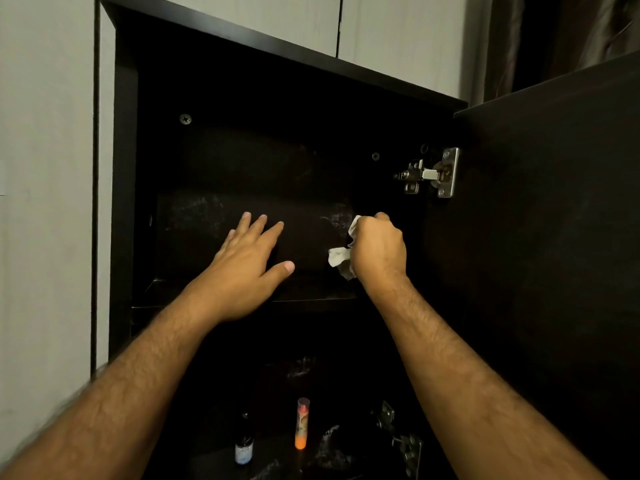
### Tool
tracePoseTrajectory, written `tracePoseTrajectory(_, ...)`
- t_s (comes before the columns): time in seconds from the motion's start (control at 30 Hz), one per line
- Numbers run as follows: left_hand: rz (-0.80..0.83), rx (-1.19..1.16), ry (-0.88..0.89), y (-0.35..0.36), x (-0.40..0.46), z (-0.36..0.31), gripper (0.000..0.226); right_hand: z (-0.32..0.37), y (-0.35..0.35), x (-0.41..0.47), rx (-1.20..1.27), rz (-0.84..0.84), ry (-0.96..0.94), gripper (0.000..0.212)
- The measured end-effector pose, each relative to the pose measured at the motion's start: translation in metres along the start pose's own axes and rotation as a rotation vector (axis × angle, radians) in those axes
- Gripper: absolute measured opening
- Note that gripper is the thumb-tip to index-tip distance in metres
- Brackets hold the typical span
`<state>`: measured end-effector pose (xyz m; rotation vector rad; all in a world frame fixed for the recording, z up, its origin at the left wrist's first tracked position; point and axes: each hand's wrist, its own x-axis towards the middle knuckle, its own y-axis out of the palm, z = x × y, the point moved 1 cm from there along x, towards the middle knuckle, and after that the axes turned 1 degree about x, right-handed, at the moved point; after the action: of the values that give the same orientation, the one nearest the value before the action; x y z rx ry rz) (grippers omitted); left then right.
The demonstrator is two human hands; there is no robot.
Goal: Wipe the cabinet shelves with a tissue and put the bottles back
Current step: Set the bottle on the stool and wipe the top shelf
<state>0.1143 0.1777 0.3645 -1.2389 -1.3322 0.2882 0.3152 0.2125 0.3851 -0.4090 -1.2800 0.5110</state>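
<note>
I see a crumpled white paper tissue beside my right fingers, a dark brown wooden shelf streaked pale, and an orange tube-shaped bottle below.

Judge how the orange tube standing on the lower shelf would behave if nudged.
The orange tube stands upright, tall and narrow, so it would probably tip easily. Its round body would likely roll once down. It looks like light plastic.

Pale wall on the left, brownish curtain top right, and two screw heads in the back panel.
</note>
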Motion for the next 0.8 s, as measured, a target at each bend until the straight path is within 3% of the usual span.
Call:
tracePoseTrajectory(0.13, -0.005, -0.004, 0.001, -0.001, -0.001, 0.000, 0.069, -0.004, -0.001, 0.001, -0.046, -0.109, -0.070, 0.020)
tracePoseTrajectory(0.3, 0.001, -0.006, 0.009, -0.001, -0.001, 0.000, 0.069, -0.009, -0.005, 0.007, 0.065, -0.064, -0.094, 0.019)
tracePoseTrajectory(0.4, 0.010, -0.008, 0.017, 0.000, -0.001, 0.001, 0.069, -0.014, -0.002, 0.011, 0.039, 0.069, -0.047, 0.020)
tracePoseTrajectory(0.53, 0.005, -0.010, 0.036, 0.001, 0.000, 0.003, 0.069, -0.016, 0.010, 0.007, 0.039, 0.372, 0.067, 0.008)
tracePoseTrajectory(0.63, 0.005, -0.012, 0.045, 0.002, 0.000, 0.003, 0.069, -0.018, 0.011, 0.004, 0.110, 0.459, 0.058, 0.004)
tracePoseTrajectory(0.8, 0.005, -0.009, 0.037, 0.002, 0.001, 0.004, 0.069, -0.011, 0.018, 0.002, 0.301, 0.310, 0.050, 0.022)
